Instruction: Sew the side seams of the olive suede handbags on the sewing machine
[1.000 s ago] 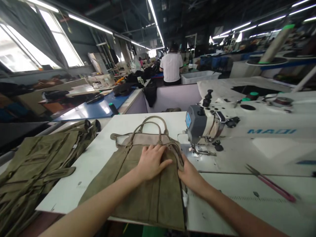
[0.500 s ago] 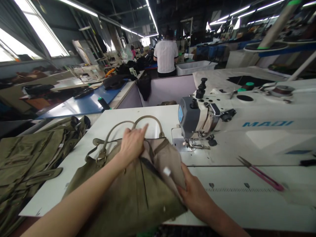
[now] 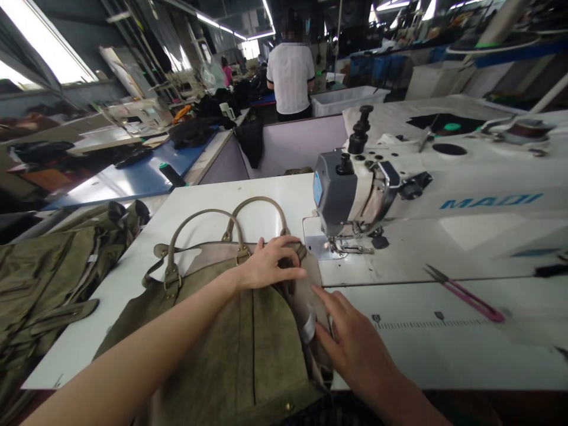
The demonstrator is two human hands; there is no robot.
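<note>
The olive bag (image 3: 222, 355) lies before you on the white bench (image 3: 213, 195), toward 7 o'clock in your view, its two handles (image 3: 204, 211) arching up at its 12 o'clock. Counting from the bag's middle, your left hand (image 3: 270, 263) rests over its top edge between 1 and 2 o'clock, fingers bent — you can't tell whether that grip has any cloth pinched. Your right hand (image 3: 355, 334) is at 3 o'clock, its grip spread, thumb and forefinger parted beside the pale lining and the white label (image 3: 308, 329). The sewing machine (image 3: 444, 195) stands at 2 o'clock, and pink-handled snips (image 3: 473, 299) lie well out at 3 — while more olive pieces (image 3: 57, 266) are heaped around 9 o'clock.
</note>
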